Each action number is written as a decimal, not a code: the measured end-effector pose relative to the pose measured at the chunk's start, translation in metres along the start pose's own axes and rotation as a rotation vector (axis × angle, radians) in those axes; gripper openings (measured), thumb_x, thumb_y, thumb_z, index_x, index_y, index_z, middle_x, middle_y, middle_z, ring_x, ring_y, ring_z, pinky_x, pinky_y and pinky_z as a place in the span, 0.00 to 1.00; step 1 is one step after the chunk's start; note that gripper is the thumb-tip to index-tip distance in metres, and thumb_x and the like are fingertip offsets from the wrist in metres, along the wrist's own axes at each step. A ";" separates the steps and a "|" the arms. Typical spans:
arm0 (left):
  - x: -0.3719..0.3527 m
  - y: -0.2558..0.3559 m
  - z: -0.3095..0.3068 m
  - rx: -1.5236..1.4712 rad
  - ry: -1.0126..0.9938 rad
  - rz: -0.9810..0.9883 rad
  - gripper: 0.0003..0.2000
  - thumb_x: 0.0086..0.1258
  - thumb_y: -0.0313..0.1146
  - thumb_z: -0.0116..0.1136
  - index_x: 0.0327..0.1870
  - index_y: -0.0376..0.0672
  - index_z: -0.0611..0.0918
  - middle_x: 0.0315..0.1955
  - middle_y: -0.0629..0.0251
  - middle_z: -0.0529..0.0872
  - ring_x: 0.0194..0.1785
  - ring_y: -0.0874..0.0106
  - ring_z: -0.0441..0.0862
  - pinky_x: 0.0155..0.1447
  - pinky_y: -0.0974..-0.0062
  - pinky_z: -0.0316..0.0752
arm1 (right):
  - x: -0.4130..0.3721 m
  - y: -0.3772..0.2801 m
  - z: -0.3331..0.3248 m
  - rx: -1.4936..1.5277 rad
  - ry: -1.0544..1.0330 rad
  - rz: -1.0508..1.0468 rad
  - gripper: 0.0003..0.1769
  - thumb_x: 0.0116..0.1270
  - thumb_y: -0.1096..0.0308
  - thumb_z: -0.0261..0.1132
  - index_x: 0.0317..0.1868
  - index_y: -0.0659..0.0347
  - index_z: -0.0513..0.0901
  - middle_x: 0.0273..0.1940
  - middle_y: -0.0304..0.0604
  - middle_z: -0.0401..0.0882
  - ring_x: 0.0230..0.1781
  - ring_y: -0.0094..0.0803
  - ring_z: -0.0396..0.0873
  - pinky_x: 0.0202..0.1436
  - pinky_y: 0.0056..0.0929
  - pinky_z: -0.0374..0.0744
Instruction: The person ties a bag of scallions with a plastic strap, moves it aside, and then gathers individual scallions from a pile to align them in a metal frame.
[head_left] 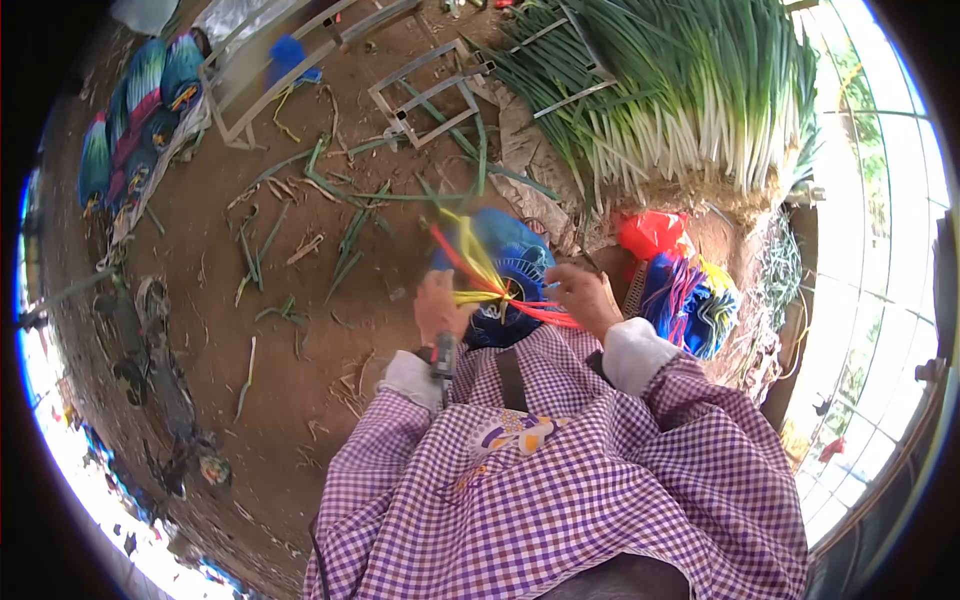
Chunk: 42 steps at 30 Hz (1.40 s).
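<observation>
A round blue mesh bundle [512, 245] lies against the front of the checked apron, between my two hands. Yellow and red strands [482, 272] cross over it and gather near its centre, by a dark opening. My left hand [440, 303] is at the bundle's left side beside the strands, its fingers smeared by motion. On the right, my right hand [583, 297] has bent fingers close to the bundle's edge, above the red strands; whether they grip a strand is too small to tell. Something dark and metallic [445, 368] is at my left wrist.
Green onions [700, 120] stand bunched at the upper right. Below them are a red bag [654, 234] and blue netting with coloured strands [690, 305]. Metal frames [425, 95] stand at the top. Filled net bundles [140, 110] lie upper left. Loose leaves [350, 240] litter the ground.
</observation>
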<state>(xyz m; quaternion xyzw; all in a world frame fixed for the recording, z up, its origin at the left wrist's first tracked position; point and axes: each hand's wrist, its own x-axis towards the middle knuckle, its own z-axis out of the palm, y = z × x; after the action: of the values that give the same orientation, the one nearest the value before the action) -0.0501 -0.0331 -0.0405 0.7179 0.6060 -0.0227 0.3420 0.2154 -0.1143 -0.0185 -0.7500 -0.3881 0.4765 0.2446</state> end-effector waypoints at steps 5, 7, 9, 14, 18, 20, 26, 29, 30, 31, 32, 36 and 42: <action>0.005 -0.017 0.036 0.047 -0.042 0.140 0.50 0.52 0.38 0.76 0.78 0.43 0.59 0.74 0.54 0.65 0.77 0.51 0.61 0.76 0.44 0.57 | -0.011 0.002 0.078 -0.058 -0.051 0.120 0.30 0.57 0.65 0.78 0.59 0.61 0.80 0.51 0.53 0.84 0.51 0.45 0.84 0.56 0.39 0.81; 0.007 -0.020 0.040 0.054 -0.055 0.083 0.49 0.53 0.37 0.75 0.78 0.42 0.59 0.75 0.53 0.64 0.77 0.51 0.61 0.76 0.43 0.57 | -0.019 0.013 0.100 -0.135 0.051 0.071 0.35 0.55 0.65 0.79 0.63 0.61 0.77 0.57 0.55 0.82 0.58 0.49 0.81 0.62 0.41 0.78; 0.011 -0.025 0.044 0.023 -0.066 0.056 0.49 0.55 0.37 0.73 0.79 0.41 0.57 0.75 0.51 0.64 0.77 0.50 0.62 0.77 0.43 0.56 | -0.024 0.013 0.113 -0.093 0.070 0.096 0.39 0.54 0.66 0.78 0.66 0.61 0.74 0.63 0.55 0.77 0.65 0.50 0.75 0.67 0.42 0.74; 0.014 -0.025 0.048 -0.031 -0.078 0.009 0.49 0.57 0.37 0.72 0.79 0.38 0.56 0.75 0.47 0.64 0.78 0.49 0.61 0.77 0.43 0.56 | -0.015 -0.001 0.122 -0.128 0.110 0.051 0.39 0.53 0.66 0.78 0.66 0.60 0.74 0.61 0.55 0.77 0.64 0.51 0.75 0.67 0.43 0.74; 0.011 -0.018 0.045 -0.051 -0.108 -0.007 0.49 0.55 0.34 0.74 0.78 0.35 0.57 0.74 0.43 0.64 0.77 0.47 0.62 0.77 0.48 0.59 | -0.010 -0.004 0.110 -0.098 0.075 0.123 0.37 0.53 0.63 0.79 0.64 0.60 0.77 0.58 0.53 0.80 0.62 0.51 0.76 0.66 0.43 0.74; 0.011 -0.015 0.053 -0.055 -0.109 -0.009 0.49 0.54 0.32 0.74 0.77 0.33 0.57 0.74 0.42 0.64 0.76 0.45 0.63 0.78 0.52 0.61 | -0.009 -0.006 0.098 -0.058 0.000 0.184 0.36 0.54 0.63 0.78 0.64 0.61 0.78 0.58 0.53 0.80 0.62 0.49 0.76 0.67 0.42 0.74; 0.012 -0.016 0.065 -0.071 -0.110 0.016 0.50 0.49 0.28 0.78 0.75 0.31 0.59 0.71 0.39 0.67 0.73 0.42 0.66 0.76 0.56 0.65 | -0.008 0.025 0.079 0.285 -0.166 0.244 0.28 0.57 0.66 0.75 0.59 0.63 0.82 0.43 0.45 0.86 0.41 0.34 0.85 0.47 0.32 0.81; 0.010 -0.030 0.084 -0.088 -0.079 0.102 0.51 0.50 0.31 0.78 0.75 0.31 0.59 0.71 0.36 0.66 0.73 0.41 0.65 0.77 0.56 0.64 | -0.003 0.028 0.063 0.366 -0.271 0.221 0.25 0.59 0.68 0.73 0.57 0.65 0.83 0.41 0.44 0.86 0.40 0.30 0.83 0.43 0.31 0.81; 0.011 -0.031 0.083 -0.089 -0.096 0.107 0.51 0.49 0.31 0.78 0.76 0.31 0.58 0.71 0.36 0.66 0.73 0.41 0.65 0.77 0.56 0.64 | -0.004 0.028 0.061 0.389 -0.278 0.213 0.25 0.60 0.68 0.72 0.58 0.65 0.83 0.43 0.45 0.85 0.42 0.30 0.83 0.44 0.31 0.81; 0.013 -0.036 0.089 -0.093 -0.109 0.114 0.52 0.49 0.31 0.78 0.76 0.31 0.58 0.71 0.35 0.66 0.73 0.41 0.65 0.77 0.56 0.63 | -0.004 0.032 0.060 0.408 -0.283 0.202 0.26 0.61 0.68 0.72 0.60 0.65 0.82 0.45 0.46 0.85 0.44 0.30 0.83 0.45 0.31 0.82; 0.014 -0.043 0.102 -0.040 -0.070 0.120 0.53 0.49 0.32 0.79 0.76 0.31 0.58 0.71 0.35 0.65 0.74 0.40 0.64 0.77 0.55 0.63 | -0.006 0.036 0.060 0.476 -0.292 0.275 0.26 0.62 0.68 0.71 0.61 0.65 0.81 0.46 0.46 0.85 0.45 0.31 0.83 0.46 0.32 0.82; 0.015 -0.034 0.092 -0.102 -0.155 0.092 0.55 0.48 0.35 0.82 0.76 0.29 0.57 0.72 0.35 0.63 0.74 0.39 0.64 0.77 0.54 0.62 | -0.006 0.049 0.059 0.597 -0.294 0.439 0.29 0.65 0.68 0.70 0.66 0.64 0.78 0.52 0.47 0.83 0.48 0.35 0.83 0.53 0.34 0.83; 0.012 -0.022 0.071 -0.072 -0.328 0.134 0.58 0.50 0.44 0.82 0.77 0.29 0.55 0.72 0.33 0.62 0.72 0.39 0.65 0.75 0.52 0.64 | -0.029 0.035 0.061 0.659 -0.152 0.542 0.28 0.67 0.69 0.70 0.68 0.62 0.78 0.57 0.46 0.81 0.51 0.32 0.81 0.51 0.30 0.81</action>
<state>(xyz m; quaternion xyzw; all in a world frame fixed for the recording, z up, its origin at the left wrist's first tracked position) -0.0393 -0.0588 -0.1110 0.7305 0.4934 -0.0953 0.4625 0.1648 -0.1586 -0.0550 -0.6695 -0.0213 0.6757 0.3078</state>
